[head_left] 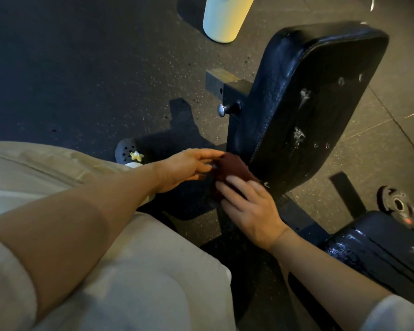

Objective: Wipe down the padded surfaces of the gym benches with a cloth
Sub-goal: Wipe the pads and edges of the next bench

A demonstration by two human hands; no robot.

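Cloth (232,172), dark red and folded, is seen from the head view at the lower near corner of a tilted black bench pad (304,103), just off its stitched edge; it is held between two hands. The left hand (189,169) is reached in from the left, fingers extended and only lightly bent, their tips touching the cloth's left side; the right hand (251,206) is laid over the cloth's lower part with fingers straight and spread, pressing rather than gripping. Open floor lies left of the pad and above the hands; the space to the right is narrowed by a second black pad (380,249), cut off at the right edge, and a weight plate (396,204) beside it. Part of the cloth is hidden under the right fingers; whether it touches the pad cannot be told. A steel frame tube (221,86) and a pull-pin knob (222,109) project from behind the tilted pad. White scuffs mark the pad's face. A pale bottle (225,19), cut off at the top, stands on the speckled dark rubber floor (81,68). Light trousers (129,271) fill the lower left; a dark perforated shoe (127,151) shows beyond them.
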